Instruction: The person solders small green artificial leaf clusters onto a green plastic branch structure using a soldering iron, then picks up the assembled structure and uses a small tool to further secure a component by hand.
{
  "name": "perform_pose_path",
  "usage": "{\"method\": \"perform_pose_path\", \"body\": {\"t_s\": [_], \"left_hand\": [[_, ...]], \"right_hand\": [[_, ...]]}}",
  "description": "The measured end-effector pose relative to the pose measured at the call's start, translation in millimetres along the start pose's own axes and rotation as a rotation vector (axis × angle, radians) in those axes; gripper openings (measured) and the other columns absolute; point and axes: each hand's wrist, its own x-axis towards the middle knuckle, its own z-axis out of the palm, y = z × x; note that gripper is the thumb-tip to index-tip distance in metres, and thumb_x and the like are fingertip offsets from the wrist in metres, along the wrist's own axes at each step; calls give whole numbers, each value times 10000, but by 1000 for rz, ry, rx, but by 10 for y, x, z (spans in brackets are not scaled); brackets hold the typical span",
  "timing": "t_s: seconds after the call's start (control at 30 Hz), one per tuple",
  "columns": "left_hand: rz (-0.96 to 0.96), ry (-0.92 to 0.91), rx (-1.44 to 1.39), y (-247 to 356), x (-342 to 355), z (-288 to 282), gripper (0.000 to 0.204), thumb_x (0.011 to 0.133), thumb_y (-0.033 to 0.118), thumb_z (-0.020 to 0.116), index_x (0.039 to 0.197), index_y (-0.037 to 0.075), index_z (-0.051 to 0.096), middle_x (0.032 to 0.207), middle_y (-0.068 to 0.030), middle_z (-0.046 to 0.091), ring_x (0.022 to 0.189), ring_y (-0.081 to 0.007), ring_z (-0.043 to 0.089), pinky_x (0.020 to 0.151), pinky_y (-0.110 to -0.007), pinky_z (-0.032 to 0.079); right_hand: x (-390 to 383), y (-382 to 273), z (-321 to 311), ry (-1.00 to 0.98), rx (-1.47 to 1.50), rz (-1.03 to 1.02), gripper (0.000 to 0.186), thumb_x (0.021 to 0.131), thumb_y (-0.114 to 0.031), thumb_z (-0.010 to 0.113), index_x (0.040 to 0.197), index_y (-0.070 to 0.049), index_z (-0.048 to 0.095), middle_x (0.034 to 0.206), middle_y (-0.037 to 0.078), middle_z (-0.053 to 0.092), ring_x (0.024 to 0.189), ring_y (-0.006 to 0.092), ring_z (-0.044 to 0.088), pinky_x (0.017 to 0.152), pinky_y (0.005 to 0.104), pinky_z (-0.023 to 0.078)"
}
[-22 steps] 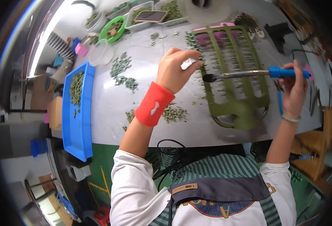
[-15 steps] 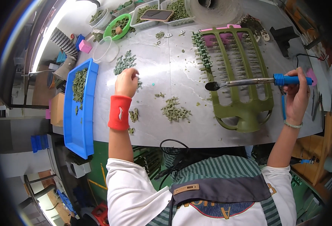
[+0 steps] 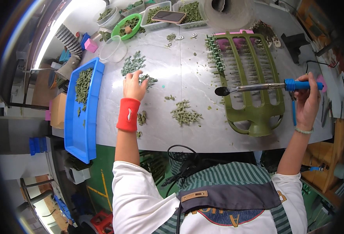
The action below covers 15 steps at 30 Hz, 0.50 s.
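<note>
My left hand (image 3: 133, 87), in a red wristband, rests over small pale-green clip pieces (image 3: 132, 62), fingers apart and slightly bent at a cluster's edge. My right hand (image 3: 307, 97) grips the blue handle of a metal tool (image 3: 259, 87) like a soldering iron. Its dark, flat tip hovers over the left side of an olive plastic frame (image 3: 250, 127). This frame has long bars with rows of small spikes, and a dense column of green pieces (image 3: 215, 52) lines its upper left. An olive pile (image 3: 185, 114) lies between my hands.
A long blue tray (image 3: 78, 138) holds green pieces at left. Along the back stand a green bowl (image 3: 136, 19), clear tubs (image 3: 157, 25) with a phone (image 3: 169, 16) on them, and a large translucent container (image 3: 238, 11). A black cable (image 3: 181, 147) loops at the front edge.
My left hand has moved from beside the tool's tip leftward to the pale-green pieces; the white item seen in its fingers is no longer visible. The tool has shifted slightly down.
</note>
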Motion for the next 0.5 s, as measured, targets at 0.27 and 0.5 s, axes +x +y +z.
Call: {"method": "perform_pose_path", "body": {"t_s": [0.27, 0.5], "left_hand": [[-67, -112, -17, -356, 541, 343, 108, 819, 153, 598, 874, 98, 672, 886, -123, 637, 838, -340, 610, 737, -407, 493], [14, -310, 76, -343, 714, 423, 110, 732, 97, 662, 838, 87, 637, 879, -115, 607, 841, -315, 604, 741, -401, 490]], "right_hand": [[-26, -67, 68, -17, -8, -3, 295, 854, -327, 642, 771, -43, 634, 738, 43, 623, 509, 81, 546, 494, 192, 439], [-40, -88, 31, 12, -20, 3, 296, 858, -328, 640, 784, -41, 633, 747, 45, 622, 508, 87, 551, 485, 193, 440]]}}
